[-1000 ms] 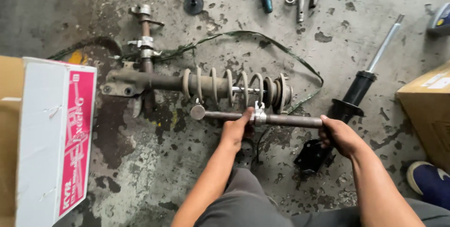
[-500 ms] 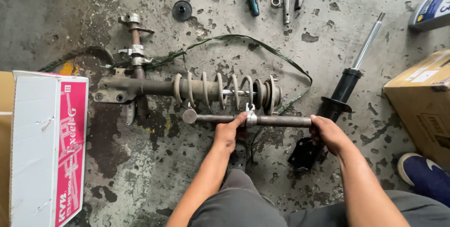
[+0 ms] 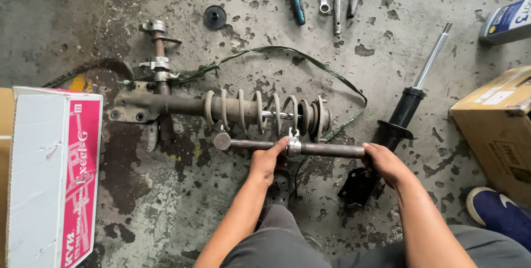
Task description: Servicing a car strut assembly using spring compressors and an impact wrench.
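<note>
An old rusty strut with a coil spring (image 3: 260,110) lies sideways on the stained concrete floor. Just below it a long metal spring-compressor rod (image 3: 326,148) runs parallel to it, hooked onto the coils. My left hand (image 3: 267,160) grips the rod near its middle clamp. At the rod's right end, my right hand (image 3: 384,163) is closed around it. A second compressor rod (image 3: 160,63) stands out from the strut's left part. A black new shock absorber with a shiny piston rod (image 3: 406,105) lies at an angle to the right.
A pink and white carton (image 3: 52,174) sits at the left, a brown cardboard box (image 3: 498,124) at the right. Wrenches and a screwdriver (image 3: 295,2) lie at the top, a black round disc (image 3: 214,17) near them. A green strap (image 3: 310,63) loops around the strut. A blue shoe (image 3: 500,215) is at lower right.
The view has shifted slightly, so everything sits a little lower and to the right in frame. Both hands stay on the rod in the same grip.
</note>
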